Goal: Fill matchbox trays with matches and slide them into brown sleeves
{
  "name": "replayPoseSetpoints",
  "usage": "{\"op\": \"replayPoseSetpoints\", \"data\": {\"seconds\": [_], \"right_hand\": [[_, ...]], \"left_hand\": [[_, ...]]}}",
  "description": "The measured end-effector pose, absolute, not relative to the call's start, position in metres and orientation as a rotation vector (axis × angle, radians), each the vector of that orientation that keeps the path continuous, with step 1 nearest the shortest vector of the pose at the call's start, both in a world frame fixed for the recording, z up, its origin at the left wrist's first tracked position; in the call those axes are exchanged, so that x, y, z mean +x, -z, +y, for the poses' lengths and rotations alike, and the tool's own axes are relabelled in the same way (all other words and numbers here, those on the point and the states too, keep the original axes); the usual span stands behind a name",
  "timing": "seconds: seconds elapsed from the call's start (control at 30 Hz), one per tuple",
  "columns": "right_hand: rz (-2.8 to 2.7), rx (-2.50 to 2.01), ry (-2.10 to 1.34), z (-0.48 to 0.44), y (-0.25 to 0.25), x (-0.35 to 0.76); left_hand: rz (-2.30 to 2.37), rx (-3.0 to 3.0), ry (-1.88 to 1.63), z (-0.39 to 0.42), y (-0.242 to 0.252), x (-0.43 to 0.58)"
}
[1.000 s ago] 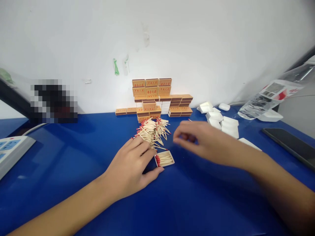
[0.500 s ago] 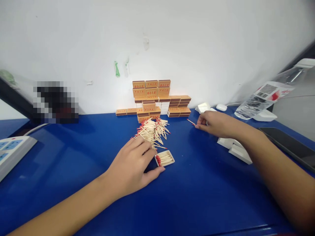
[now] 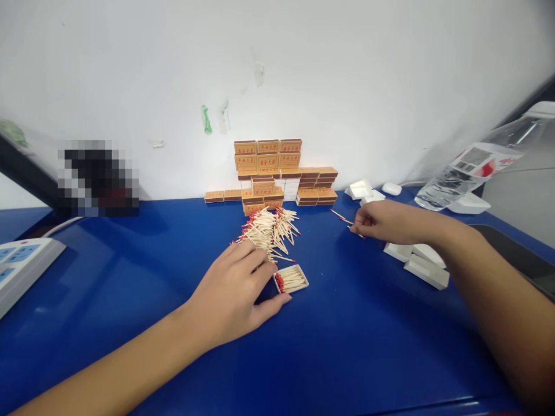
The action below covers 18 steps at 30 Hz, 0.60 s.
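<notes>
My left hand (image 3: pixel 232 294) rests on the blue table (image 3: pixel 130 271) with its fingers curved beside a small open matchbox tray (image 3: pixel 291 279) of red-tipped matches, thumb against the tray's near side. Just beyond its fingertips lies a loose heap of matches (image 3: pixel 269 230). My right hand (image 3: pixel 385 222) is out to the right, fingers pinched on a match that lies on the table. Another stray match (image 3: pixel 340 216) lies just left of it.
Stacked orange matchboxes (image 3: pixel 277 173) stand against the white wall. White empty trays (image 3: pixel 418 263) lie under my right forearm, more at the back right. A water bottle (image 3: pixel 468 170) lies on its side at right, a dark phone (image 3: pixel 520 254) near it, a power strip (image 3: pixel 21 263) at left.
My right hand swept from the table's middle out to the right, reached the stray matches and drew back a little with one pinched. My left hand stayed by the tray.
</notes>
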State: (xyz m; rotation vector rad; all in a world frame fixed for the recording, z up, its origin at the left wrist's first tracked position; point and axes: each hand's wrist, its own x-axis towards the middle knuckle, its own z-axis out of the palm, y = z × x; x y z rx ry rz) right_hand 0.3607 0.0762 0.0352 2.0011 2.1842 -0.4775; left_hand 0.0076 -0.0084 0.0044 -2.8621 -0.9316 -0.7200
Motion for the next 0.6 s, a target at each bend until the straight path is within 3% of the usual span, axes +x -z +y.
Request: {"op": "replayPoseSetpoints", "data": {"seconds": [0.33, 0.6], "right_hand": [[2.549, 1.831, 0.584, 0.0717, -0.0415, 0.3615], [2.359, 1.878, 0.662, 0.0741, -0.0364, 0.3627]], "left_hand": [[-0.925, -2.864, 0.722, -0.0084, -0.0055, 0.0084], [-0.93, -2.864, 0.705, -0.0085, -0.005, 0.0083]]}}
